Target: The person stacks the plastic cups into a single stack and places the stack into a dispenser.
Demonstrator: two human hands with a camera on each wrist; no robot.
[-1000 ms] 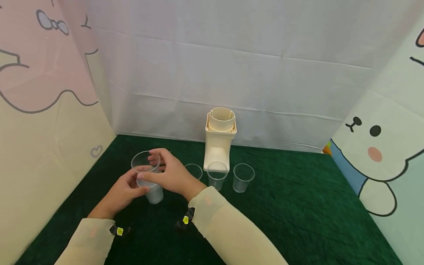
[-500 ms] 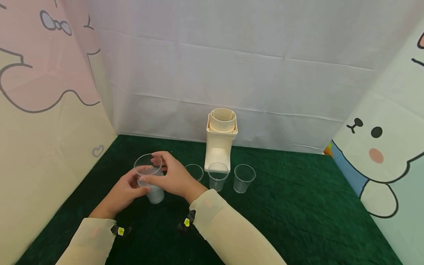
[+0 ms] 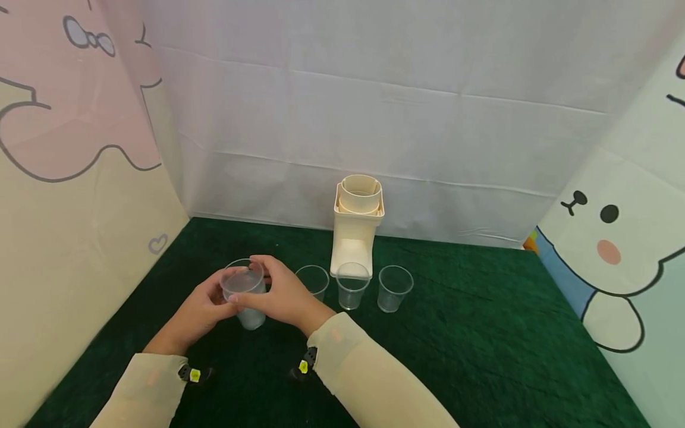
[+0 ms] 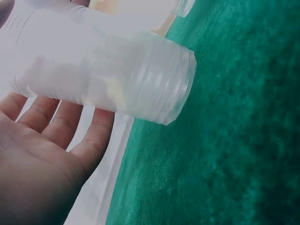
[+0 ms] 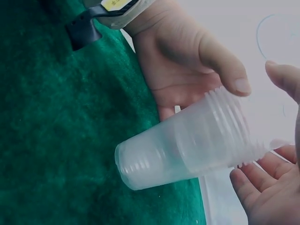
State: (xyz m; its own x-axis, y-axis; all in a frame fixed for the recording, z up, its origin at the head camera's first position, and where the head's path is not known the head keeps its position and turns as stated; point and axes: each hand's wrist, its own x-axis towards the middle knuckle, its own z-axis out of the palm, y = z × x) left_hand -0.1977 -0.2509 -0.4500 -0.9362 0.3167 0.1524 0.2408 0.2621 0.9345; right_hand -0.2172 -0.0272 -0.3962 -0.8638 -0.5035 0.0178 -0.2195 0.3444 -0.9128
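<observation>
A stack of nested clear plastic cups [image 3: 251, 318] stands over the left part of the green cloth, between both hands. My left hand [image 3: 195, 312] holds the stack near its upper part, with its fingers along the far side. From the right, my right hand [image 3: 285, 302] grips the top cup at its rim. In the right wrist view the right thumb [image 5: 232, 79] lies at the stacked rims [image 5: 229, 117]. The left wrist view shows the left fingers [image 4: 96, 136] spread against the cup wall. Part of the stack's middle is hidden by the hands in the head view.
Right of the hands, three single clear cups stand in a row: a left cup [image 3: 316, 279], a middle cup [image 3: 350, 297] and a right cup [image 3: 393, 297]. Behind them a cream plastic holder [image 3: 353, 232] with a round top stands near the white back curtain [image 3: 342, 119].
The top cup has come down into the stack, and its rim now sits lower. My right hand has moved down with it, while the left hand has stayed nearly in place.
</observation>
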